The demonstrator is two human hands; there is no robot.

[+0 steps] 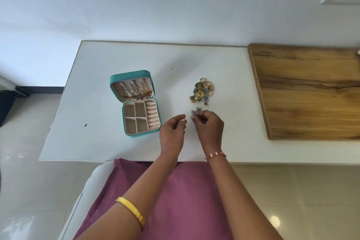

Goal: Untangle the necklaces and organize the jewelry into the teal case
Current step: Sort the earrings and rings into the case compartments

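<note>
My right grip (209, 125) pinches a small grey earring (195, 112) just near of the jewelry pile (203, 91), my left grip (172, 129) hangs loosely curled beside it, the open teal case (136, 103) left on the white surface (97, 84).

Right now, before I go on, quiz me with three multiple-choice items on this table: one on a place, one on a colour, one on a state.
1. Where does the jewelry pile lie relative to the case?
A. Inside it
B. On the table to its right
C. On the wooden board

2. What colour is the case's outside?
A. Teal
B. Red
C. Black

3. How does the case stand?
A. Zipped shut
B. Upside down
C. Open, lid back

Answers:
1 B: the pile sits on the white table, apart from the case, left of the wooden board.
2 A: its rim is teal around a beige lining.
3 C: the compartments show and chains lie in the raised lid.
</note>
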